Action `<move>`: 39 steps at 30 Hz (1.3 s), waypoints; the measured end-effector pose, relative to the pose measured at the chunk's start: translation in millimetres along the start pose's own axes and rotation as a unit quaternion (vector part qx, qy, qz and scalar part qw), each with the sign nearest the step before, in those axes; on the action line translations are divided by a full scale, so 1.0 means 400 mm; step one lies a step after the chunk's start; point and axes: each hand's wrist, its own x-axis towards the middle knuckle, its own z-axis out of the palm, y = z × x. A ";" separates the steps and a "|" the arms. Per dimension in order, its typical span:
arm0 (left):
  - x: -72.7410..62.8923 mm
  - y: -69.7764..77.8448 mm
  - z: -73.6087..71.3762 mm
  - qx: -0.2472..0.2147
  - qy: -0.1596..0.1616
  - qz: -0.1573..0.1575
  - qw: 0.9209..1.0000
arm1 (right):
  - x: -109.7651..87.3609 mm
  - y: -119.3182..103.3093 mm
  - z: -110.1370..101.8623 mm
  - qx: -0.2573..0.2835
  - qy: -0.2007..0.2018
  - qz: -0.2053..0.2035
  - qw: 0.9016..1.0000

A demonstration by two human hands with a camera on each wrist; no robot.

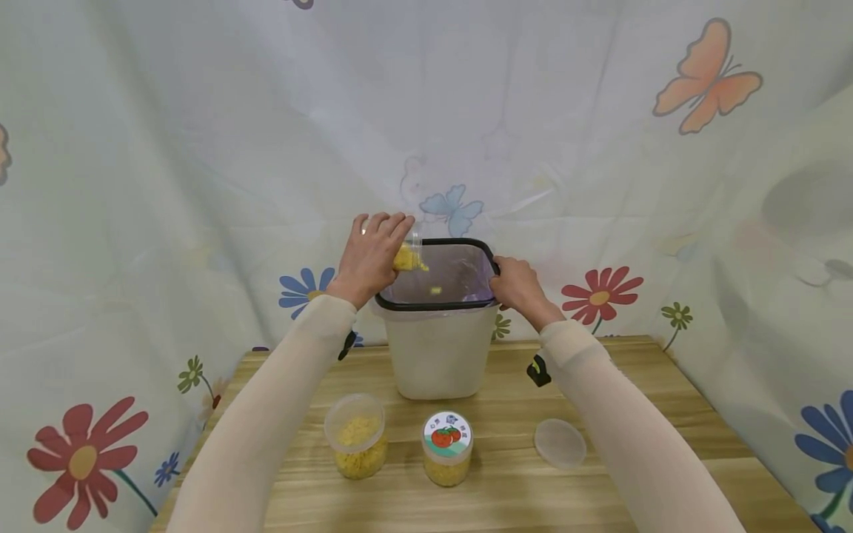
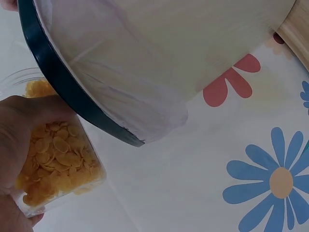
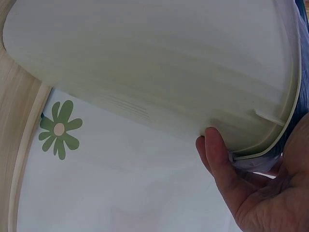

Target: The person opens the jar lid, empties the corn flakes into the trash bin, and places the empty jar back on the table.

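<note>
My left hand (image 1: 371, 255) grips a clear plastic jar of yellow flakes (image 2: 60, 150), tipped sideways over the near-left rim of a trash bin (image 1: 436, 352). Flakes sit at the jar's mouth, and a yellow bit shows inside the bin. A dark band and a thin translucent bag line the bin's opening. At the bin's right side my right hand (image 1: 520, 285) holds the rim, fingers curled over it; in the right wrist view its fingers (image 3: 219, 154) lie against the outer wall below the rim.
An uncapped jar of yellow flakes (image 1: 360, 451) stands front left on the wooden table (image 1: 506, 488). Beside it is a jar with a tomato-printed lid (image 1: 448, 437). A loose translucent lid (image 1: 560, 443) lies to the right. A patterned curtain (image 1: 426, 111) hangs behind.
</note>
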 end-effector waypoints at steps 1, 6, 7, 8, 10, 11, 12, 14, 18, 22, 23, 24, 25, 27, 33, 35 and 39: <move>-0.001 0.000 0.000 0.000 0.000 0.000 1.000 | 0.000 0.000 0.000 0.000 0.001 0.001 1.000; 0.000 0.000 0.005 0.002 -0.003 0.006 1.000 | 0.000 0.002 0.002 0.002 0.004 0.004 1.000; 0.001 0.000 0.006 0.004 -0.003 0.008 1.000 | 0.000 0.002 0.001 0.002 0.005 0.003 1.000; 0.002 0.000 0.006 0.006 -0.003 0.010 1.000 | 0.000 0.002 0.001 0.002 0.005 0.003 1.000; 0.002 0.000 0.007 0.011 -0.002 0.014 1.000 | -0.001 0.002 0.000 0.001 0.005 0.001 1.000; 0.002 0.001 0.008 0.013 -0.001 0.015 1.000 | -0.002 0.002 0.000 0.001 0.005 0.000 1.000; 0.002 0.001 0.008 0.014 0.000 0.016 1.000 | -0.002 0.002 0.000 0.001 0.005 -0.001 1.000; 0.000 0.002 0.007 0.018 0.002 0.019 1.000 | -0.002 0.003 0.000 0.000 0.005 -0.002 1.000; -0.003 0.004 0.005 0.029 0.003 0.028 0.999 | -0.002 0.005 -0.001 -0.002 0.005 -0.002 1.000; -0.003 0.005 0.003 0.038 0.003 0.033 0.999 | -0.002 0.005 -0.001 -0.001 0.008 -0.003 1.000; -0.003 0.005 0.002 0.040 0.004 0.034 0.999 | -0.002 0.005 -0.001 -0.002 0.008 -0.004 1.000; -0.003 0.005 0.001 0.041 0.004 0.035 0.999 | -0.002 0.005 0.000 -0.002 0.008 -0.004 1.000; -0.004 0.005 0.001 0.041 0.004 0.035 0.999 | -0.002 0.004 0.000 -0.002 0.009 -0.004 1.000; -0.004 0.004 0.000 0.042 0.005 0.036 0.998 | -0.002 0.003 0.001 -0.002 0.009 -0.003 1.000; -0.006 0.004 0.001 0.046 0.007 0.034 0.998 | -0.002 0.002 0.001 -0.002 0.007 -0.002 1.000; -0.007 0.004 0.001 0.050 0.007 0.034 0.998 | -0.001 0.003 0.001 -0.002 0.006 -0.002 1.000; -0.009 0.004 0.001 0.054 0.004 0.038 0.998 | 0.000 0.005 0.002 -0.004 0.005 -0.002 1.000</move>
